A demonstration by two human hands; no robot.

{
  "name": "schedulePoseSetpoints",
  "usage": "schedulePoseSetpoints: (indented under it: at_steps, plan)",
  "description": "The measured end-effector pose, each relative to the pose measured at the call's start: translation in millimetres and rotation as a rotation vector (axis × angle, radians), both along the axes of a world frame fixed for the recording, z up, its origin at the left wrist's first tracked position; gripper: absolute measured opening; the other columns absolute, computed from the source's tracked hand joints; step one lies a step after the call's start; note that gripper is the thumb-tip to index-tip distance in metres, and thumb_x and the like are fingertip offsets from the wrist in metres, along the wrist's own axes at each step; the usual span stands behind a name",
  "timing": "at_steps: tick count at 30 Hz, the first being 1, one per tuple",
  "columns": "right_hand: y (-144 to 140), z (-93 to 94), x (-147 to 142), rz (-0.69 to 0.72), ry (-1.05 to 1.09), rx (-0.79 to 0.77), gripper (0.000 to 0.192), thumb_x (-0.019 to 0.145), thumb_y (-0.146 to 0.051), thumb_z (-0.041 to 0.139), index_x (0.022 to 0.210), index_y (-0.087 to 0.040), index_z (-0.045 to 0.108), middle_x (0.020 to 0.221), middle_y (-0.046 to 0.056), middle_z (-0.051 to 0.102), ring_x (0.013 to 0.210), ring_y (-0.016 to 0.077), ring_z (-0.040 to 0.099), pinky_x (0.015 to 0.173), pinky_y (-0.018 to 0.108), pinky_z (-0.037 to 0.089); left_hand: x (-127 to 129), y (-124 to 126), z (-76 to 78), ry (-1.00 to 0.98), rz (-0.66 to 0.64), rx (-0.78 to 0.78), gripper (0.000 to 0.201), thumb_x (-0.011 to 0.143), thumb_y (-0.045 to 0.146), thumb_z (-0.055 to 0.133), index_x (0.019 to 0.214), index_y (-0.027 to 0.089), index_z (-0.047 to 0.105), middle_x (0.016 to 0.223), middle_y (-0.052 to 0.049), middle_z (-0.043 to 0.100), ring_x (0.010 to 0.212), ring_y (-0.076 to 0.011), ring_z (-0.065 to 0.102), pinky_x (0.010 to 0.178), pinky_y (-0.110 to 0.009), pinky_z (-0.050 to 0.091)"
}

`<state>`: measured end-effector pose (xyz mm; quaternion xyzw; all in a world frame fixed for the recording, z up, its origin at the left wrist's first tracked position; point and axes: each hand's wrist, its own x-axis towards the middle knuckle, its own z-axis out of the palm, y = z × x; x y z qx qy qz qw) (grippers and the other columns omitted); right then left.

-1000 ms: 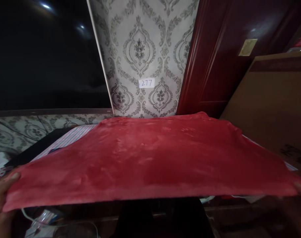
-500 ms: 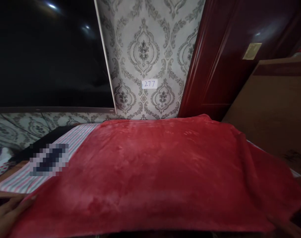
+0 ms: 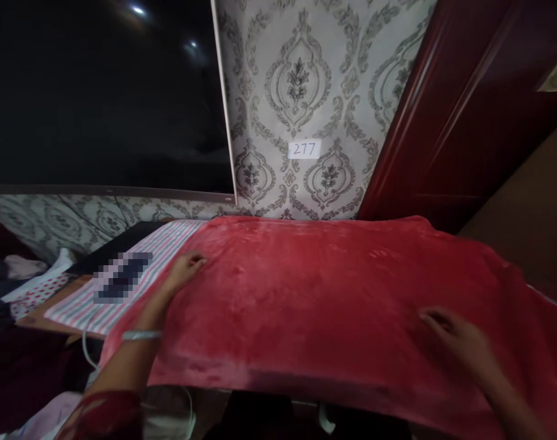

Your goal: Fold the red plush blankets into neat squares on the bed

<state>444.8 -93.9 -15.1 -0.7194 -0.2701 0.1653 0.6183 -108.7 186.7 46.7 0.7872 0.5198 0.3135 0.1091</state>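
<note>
Cloth (image 3: 306, 299) of red plush, viewed from just behind the person, with both hands now away from its near corners. A second ago the front edge was stretched between two widely parted hands; half a second ago it hung lower, the hands still out at the corners. At present the cloth lies spread over the table (image 3: 35, 316), its far edge close to the patterned wall (image 3: 296, 79), its near edge drooping toward the dark space below. The left hand (image 3: 186, 267), a pale bracelet (image 3: 142, 335) behind it, is at the cloth's left margin, fingers curled into a narrow shape; whether they pinch the plush or merely rest there, I cannot tell. The right hand (image 3: 447, 324) is over the right half, thumb and fingers drawn near one another; its hold, too, cannot be made out. At left, the striped cover (image 3: 168, 244) shows alongside, bearing a dark object (image 3: 125, 275) blurred beyond recognition. Significance: the table, rather than the hands, now appears to carry the cloth, so the work seems to have passed from lowering the edge to handling the laid surface. Folds persist at the right end, where the lie looks less even.
</note>
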Motion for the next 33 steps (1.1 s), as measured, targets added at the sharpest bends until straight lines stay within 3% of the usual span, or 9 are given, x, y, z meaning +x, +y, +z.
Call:
schedulePoseSetpoints:
  at_steps: [3,6,10,14,18,22,26,33]
  plan:
    - [50,9.0,-9,0.166,-0.242,-0.084,0.008,0.057,-0.019,0.076,0.060,-0.025,0.071,0.066,-0.002,0.071,0.064,0.0174,0.061,0.058,0.024,0.047,31,34,-12.9,-0.037,-0.111,-0.051,0.035,0.076,0.051,0.054,0.080,0.019,0.068,0.087,-0.007,0.075,0.081,-0.0212,0.068,0.074,-0.031,0.055]
    - [87,9.6,-12,0.261,-0.347,-0.063,0.002,0.060,-0.026,0.070,0.061,-0.024,0.070,0.066,-0.001,0.071,0.066,0.0182,0.061,0.063,0.027,0.047,46,59,-24.3,-0.060,-0.161,-0.074,0.036,0.072,0.054,0.058,0.074,0.019,0.067,0.084,-0.008,0.074,0.078,-0.0217,0.067,0.074,-0.034,0.056]
    - [125,4.0,-19,0.384,-0.520,-0.066,0.008,0.067,-0.026,0.062,0.068,-0.021,0.068,0.073,0.003,0.071,0.071,0.0201,0.062,0.069,0.032,0.048,49,73,-39.6,-0.076,-0.187,-0.069,0.043,0.068,0.063,0.058,0.070,0.021,0.066,0.079,-0.009,0.073,0.078,-0.0244,0.067,0.080,-0.041,0.056]
    - [154,-10.5,-27,0.417,-0.575,-0.084,0.009,0.072,-0.024,0.061,0.075,-0.021,0.068,0.081,0.004,0.072,0.077,0.0201,0.065,0.074,0.032,0.050,40,73,-52.9,-0.079,-0.187,-0.052,0.051,0.068,0.071,0.057,0.075,0.022,0.069,0.085,-0.010,0.075,0.087,-0.0276,0.068,0.091,-0.046,0.054]
    - [166,-30.3,-32,0.410,-0.627,-0.100,0.010,0.075,-0.020,0.061,0.081,-0.021,0.068,0.085,0.004,0.072,0.081,0.0202,0.065,0.079,0.033,0.050,32,76,-57.4,-0.039,-0.236,-0.072,0.047,0.071,0.068,0.058,0.082,0.024,0.072,0.096,-0.009,0.077,0.097,-0.0272,0.069,0.093,-0.041,0.053]
    - [170,-42.1,-33,0.368,-0.699,-0.120,0.009,0.078,-0.017,0.060,0.079,-0.023,0.066,0.085,0.004,0.069,0.085,0.0215,0.062,0.082,0.035,0.047,33,86,-60.0,0.059,-0.251,-0.026,0.031,0.074,0.054,0.055,0.069,0.025,0.065,0.085,-0.007,0.076,0.088,-0.0256,0.067,0.090,-0.041,0.053]
    - [171,-45.6,-36,0.328,-0.764,-0.134,0.011,0.082,-0.017,0.057,0.077,-0.023,0.063,0.086,0.006,0.068,0.088,0.0233,0.059,0.082,0.035,0.044,37,87,-62.8,0.085,-0.235,0.022,0.023,0.076,0.043,0.051,0.062,0.025,0.058,0.076,-0.006,0.071,0.081,-0.0241,0.064,0.087,-0.039,0.053]
    - [165,-42.8,-43,0.230,-0.811,-0.073,0.016,0.089,-0.021,0.047,0.079,-0.023,0.059,0.087,0.010,0.066,0.088,0.0261,0.056,0.081,0.038,0.041,40,63,-49.1,-0.063,-0.143,0.112,0.026,0.081,0.047,0.047,0.072,0.024,0.055,0.097,-0.009,0.073,0.091,-0.0232,0.067,0.088,-0.035,0.054]
